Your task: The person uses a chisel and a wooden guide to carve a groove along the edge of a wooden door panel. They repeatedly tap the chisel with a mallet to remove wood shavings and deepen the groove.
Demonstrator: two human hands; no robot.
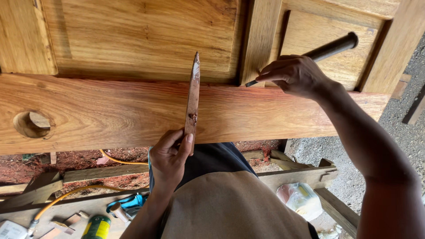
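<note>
The left hand [170,155] pinches a thin, stiff wood sliver [193,95] at its lower end; it looks light and brittle. The right hand [294,75] closes around a dark chisel [325,51] on the wooden door [110,110].

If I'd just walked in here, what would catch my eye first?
Most likely the big panelled wooden door lying flat across the view, its reddish rail bored with a round hole at the left. Next, the left hand holding a thin, pointed wooden sliver on that rail. To the right, the right hand grips a dark-handled chisel with its tip at a panel joint.
</note>
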